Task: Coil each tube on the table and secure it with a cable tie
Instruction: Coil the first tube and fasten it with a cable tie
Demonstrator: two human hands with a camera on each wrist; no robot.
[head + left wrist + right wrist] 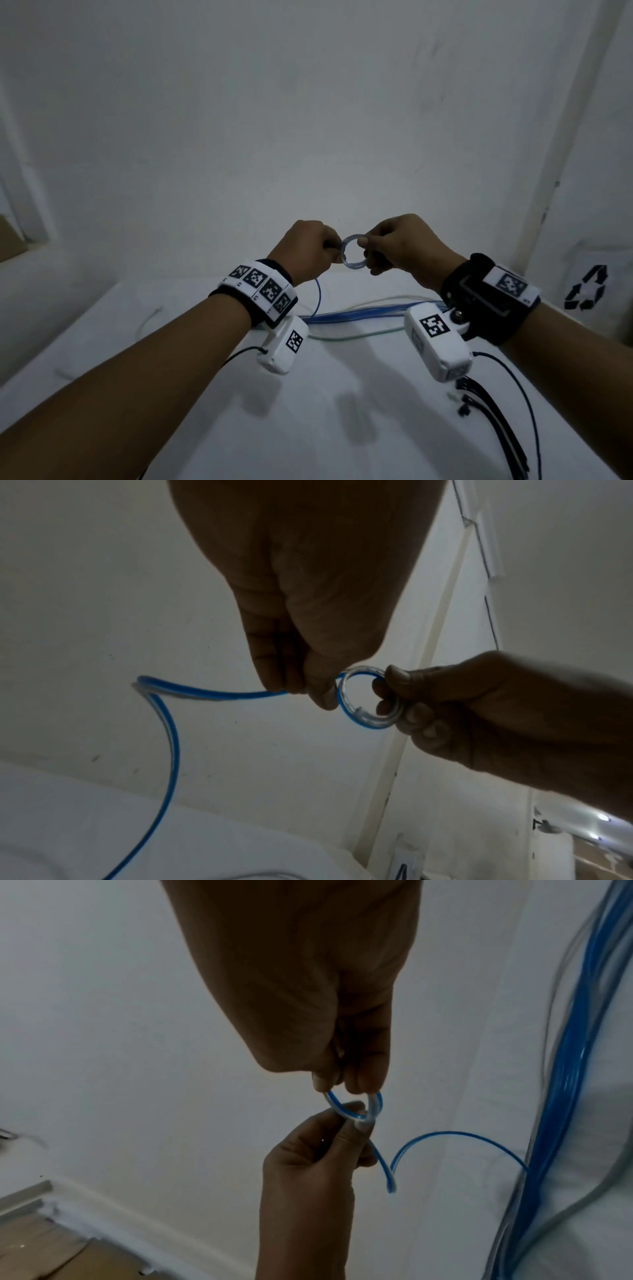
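Two forearms wearing marker-patterned wrist straps reach forward over a white table [342,428]. Both hands are raised above it, close together. Between them is a small loop of blue-striped clear tube [352,253]. The left hand [305,250] pinches the loop's left side, and the right hand [400,245] pinches its right side. From the left hand, the tube's loose length drops to the table, where more tubes [370,313] lie. Black cable ties [493,414] lie near the table's right edge.
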